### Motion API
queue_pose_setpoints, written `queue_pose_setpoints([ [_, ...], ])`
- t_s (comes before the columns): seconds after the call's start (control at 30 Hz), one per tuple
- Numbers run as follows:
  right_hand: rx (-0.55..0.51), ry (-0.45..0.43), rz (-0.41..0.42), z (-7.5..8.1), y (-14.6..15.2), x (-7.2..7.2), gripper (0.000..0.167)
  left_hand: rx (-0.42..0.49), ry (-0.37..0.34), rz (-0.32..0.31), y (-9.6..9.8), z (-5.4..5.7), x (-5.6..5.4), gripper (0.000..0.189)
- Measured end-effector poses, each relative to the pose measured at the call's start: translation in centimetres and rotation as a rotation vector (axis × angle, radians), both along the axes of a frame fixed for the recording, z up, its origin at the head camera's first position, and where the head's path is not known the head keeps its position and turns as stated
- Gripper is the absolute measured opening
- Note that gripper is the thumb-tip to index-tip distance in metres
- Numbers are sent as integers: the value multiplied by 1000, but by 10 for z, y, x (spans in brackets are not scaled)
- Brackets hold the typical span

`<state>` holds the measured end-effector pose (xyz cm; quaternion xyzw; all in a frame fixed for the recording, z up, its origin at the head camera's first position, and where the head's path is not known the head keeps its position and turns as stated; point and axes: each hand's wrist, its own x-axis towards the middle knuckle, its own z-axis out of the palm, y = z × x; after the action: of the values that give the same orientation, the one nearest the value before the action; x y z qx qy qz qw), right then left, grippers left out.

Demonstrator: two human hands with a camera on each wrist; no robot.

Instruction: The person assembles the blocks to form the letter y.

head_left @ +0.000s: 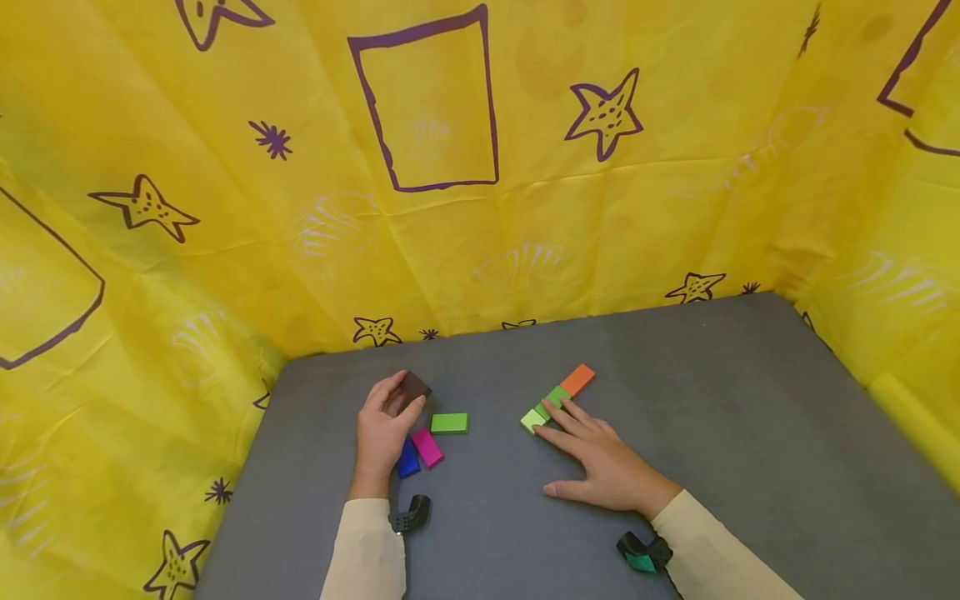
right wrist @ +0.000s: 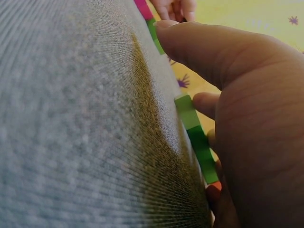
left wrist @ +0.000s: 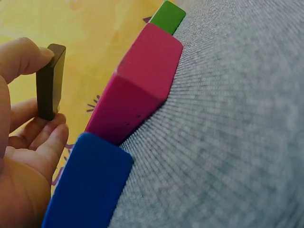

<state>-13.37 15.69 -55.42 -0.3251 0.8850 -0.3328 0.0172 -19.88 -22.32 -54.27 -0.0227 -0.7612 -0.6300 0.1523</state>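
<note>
Between thumb and fingers, my left hand [head_left: 381, 437] pinches a dark brown block [head_left: 415, 388] near the back left of the table. The left wrist view has this brown block [left wrist: 51, 83] raised on its narrow side, thumb on top and fingertips below. To the right, a light green block [head_left: 532, 422], a darker green block [head_left: 553, 403] and an orange block [head_left: 578, 381] lie end to end in a slanting row. My right hand [head_left: 611, 467] is spread beside them, its fingertips at the two green blocks and its thumb held apart.
Close to my left hand lie a bright green block [head_left: 450, 424], a pink block [head_left: 428, 447] and a blue block [head_left: 408, 461]. The grey table [head_left: 487, 533] ends at a patterned yellow cloth [head_left: 450, 250] behind and at the sides.
</note>
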Motion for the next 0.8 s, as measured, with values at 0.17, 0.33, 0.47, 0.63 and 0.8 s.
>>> queue_pose_setpoints([
  [0.17,-2,-13,-8,1,0,0,84,-5,26,-18,2,0,-1,57],
  [0.33,7,-17,-12,0,0,-1,85,-17,37,-29,6,4,0,55],
  [0.47,9,-16,-13,0,0,-1,85,-24,52,-53,11,9,1,55],
  [0.63,8,-15,-11,0,0,-1,85,-52,76,-86,22,10,2,56],
  [0.8,13,-15,-9,0,0,-1,85,-77,101,-106,38,13,2,58],
])
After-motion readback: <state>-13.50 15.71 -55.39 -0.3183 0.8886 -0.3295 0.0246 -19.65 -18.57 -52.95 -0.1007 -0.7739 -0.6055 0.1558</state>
